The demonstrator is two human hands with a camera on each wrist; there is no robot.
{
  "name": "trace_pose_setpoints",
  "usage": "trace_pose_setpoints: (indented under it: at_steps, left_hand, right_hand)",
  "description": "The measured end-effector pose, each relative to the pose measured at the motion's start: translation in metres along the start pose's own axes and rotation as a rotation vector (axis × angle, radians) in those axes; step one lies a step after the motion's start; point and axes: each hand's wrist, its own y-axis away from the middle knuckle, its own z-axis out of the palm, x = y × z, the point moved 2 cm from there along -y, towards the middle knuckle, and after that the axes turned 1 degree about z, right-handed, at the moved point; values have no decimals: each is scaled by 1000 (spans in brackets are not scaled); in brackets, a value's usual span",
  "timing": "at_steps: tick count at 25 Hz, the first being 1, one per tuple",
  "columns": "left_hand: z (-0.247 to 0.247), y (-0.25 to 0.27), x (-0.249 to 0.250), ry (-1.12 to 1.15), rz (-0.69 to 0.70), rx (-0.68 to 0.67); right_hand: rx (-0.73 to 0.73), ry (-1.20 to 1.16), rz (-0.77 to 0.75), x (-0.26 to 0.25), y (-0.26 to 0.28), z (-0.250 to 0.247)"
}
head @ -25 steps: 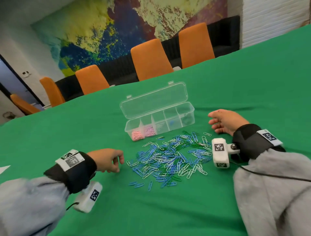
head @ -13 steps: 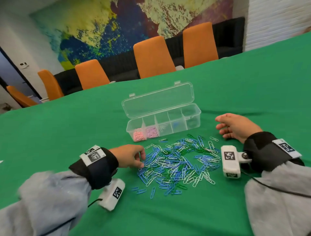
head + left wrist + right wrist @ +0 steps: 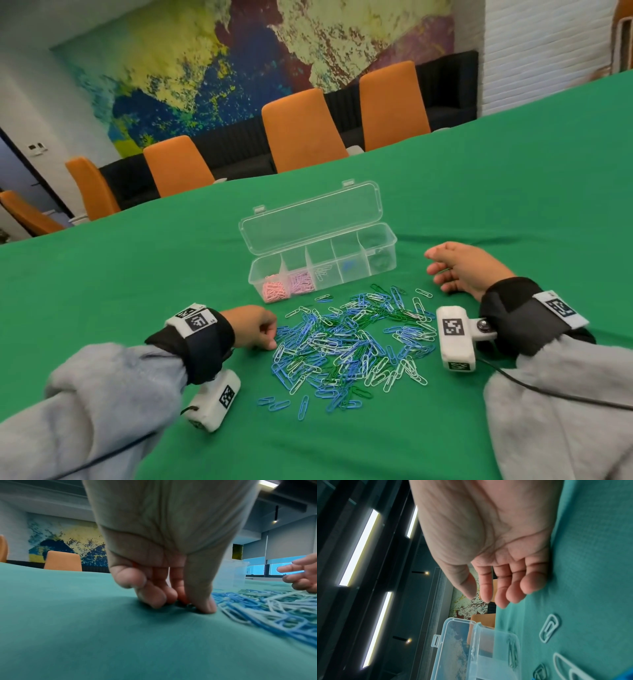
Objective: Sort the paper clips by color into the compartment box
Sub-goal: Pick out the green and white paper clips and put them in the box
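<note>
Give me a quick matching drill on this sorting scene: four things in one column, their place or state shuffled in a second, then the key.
Things:
1. left hand
2. right hand
3. compartment box
4. pink clips

States:
A. lid open, behind the loose pile
B. fingertips down at the pile's left edge
C. in the box's leftmost compartment
D. fingers relaxed, holding nothing, right of the box

Pairs: 1-B, 2-D, 3-A, 4-C
</note>
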Motion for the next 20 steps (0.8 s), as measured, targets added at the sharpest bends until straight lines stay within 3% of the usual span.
trace_pose_setpoints:
  at_steps: [7, 9, 12, 14, 16, 17, 20]
  left_hand:
    - [-3, 9, -2, 159, 12, 99]
    - [-1, 11, -1, 493, 44, 130]
    - [7, 17, 2, 1349, 61, 169]
    - [7, 21, 4, 1646, 60, 111]
    - [8, 21, 5, 1534, 59, 52]
    - [6, 19, 6, 1295, 75, 37]
    - [7, 12, 15, 239, 184, -4]
  right_hand:
    - [-6, 18, -1, -2, 2, 1]
    - [-5, 23, 2, -1, 1, 0]
    - [-4, 32, -3, -1, 1, 1]
    - [2, 34, 4, 0, 1, 0]
    - [4, 35, 1, 0, 1, 1]
    - [3, 38, -3, -1, 1, 1]
    - [3, 48, 2, -2, 3, 1]
